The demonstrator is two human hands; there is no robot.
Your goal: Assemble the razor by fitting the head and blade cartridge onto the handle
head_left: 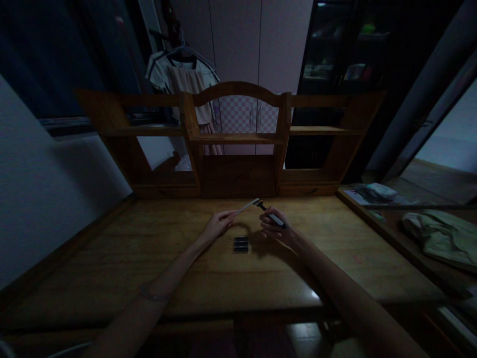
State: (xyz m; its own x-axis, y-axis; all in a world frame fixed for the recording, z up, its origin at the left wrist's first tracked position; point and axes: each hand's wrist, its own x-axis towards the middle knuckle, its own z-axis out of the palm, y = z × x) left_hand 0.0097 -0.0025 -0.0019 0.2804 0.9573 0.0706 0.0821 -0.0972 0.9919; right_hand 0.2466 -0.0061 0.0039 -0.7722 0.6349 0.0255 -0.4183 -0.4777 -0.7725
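Observation:
Over the wooden desktop, my left hand [219, 222] pinches one end of a thin white strip [246, 206], which slants up to the right. My right hand [276, 227] is closed round the handle of a razor [276, 219], dark with a pale panel. The razor's head is at the far tip of the strip; whether they touch is too small to tell. Below and between both hands, a small clear case with several dark cartridges [241, 244] lies flat on the desk.
The wooden desk [149, 258] carries a shelf unit [238, 140] along its back edge. Plastic-wrapped items [376, 191] and a light cloth [441, 236] lie beyond its right edge. Clothes [184, 72] hang behind at the left, near pale cabinets.

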